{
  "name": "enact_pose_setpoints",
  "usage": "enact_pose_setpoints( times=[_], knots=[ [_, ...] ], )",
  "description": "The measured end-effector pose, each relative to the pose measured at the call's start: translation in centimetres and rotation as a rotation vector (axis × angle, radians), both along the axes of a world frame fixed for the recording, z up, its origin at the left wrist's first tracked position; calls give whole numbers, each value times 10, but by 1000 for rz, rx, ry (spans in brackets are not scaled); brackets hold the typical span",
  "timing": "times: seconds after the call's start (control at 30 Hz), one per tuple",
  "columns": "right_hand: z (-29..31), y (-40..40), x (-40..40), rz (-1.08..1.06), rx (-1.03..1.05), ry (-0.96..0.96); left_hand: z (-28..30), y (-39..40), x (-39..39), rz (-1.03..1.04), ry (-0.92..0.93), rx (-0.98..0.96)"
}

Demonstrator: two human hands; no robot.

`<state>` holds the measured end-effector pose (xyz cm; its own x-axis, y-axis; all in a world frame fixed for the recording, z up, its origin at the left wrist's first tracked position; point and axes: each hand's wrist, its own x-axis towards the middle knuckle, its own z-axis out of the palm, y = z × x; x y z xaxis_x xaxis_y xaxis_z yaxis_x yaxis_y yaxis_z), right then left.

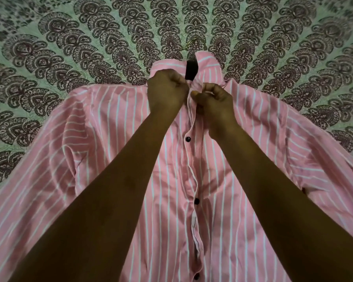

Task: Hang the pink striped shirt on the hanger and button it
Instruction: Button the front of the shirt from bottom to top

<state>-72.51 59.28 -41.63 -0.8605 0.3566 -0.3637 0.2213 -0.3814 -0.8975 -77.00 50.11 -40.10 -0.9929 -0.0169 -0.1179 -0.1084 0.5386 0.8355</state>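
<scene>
Our grip is double: the left hand (167,89) and right hand (211,100) pinch the placket just under the collar of the pink striped shirt (114,139), spread on the bed towards twelve o'clock, hanger (191,44) inside; we judge the top button next, needing its hole lined up.

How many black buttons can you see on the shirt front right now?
3, all along the shirt placket: upper button below the hands, middle button, lowest button at the bottom edge. Any at the collar is hidden by the hands.
</scene>
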Motion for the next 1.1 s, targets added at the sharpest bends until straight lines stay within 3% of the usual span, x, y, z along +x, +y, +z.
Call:
enact_pose_setpoints(
  times=[0.1,0.27,0.8,1.1],
  knots=[
    [-3,-4,-1,-38,0,-22,1,-1,-2,32,-71,193],
    [3,-7,7,16,6,-15,-2,-7,1,50,-99,282],
    [19,1,6,36,-24,-192,-5,-10,9,-132,72,115],
    [19,6,2,122,198,-187,-10,-9,13,-160,62,113]
  ],
)
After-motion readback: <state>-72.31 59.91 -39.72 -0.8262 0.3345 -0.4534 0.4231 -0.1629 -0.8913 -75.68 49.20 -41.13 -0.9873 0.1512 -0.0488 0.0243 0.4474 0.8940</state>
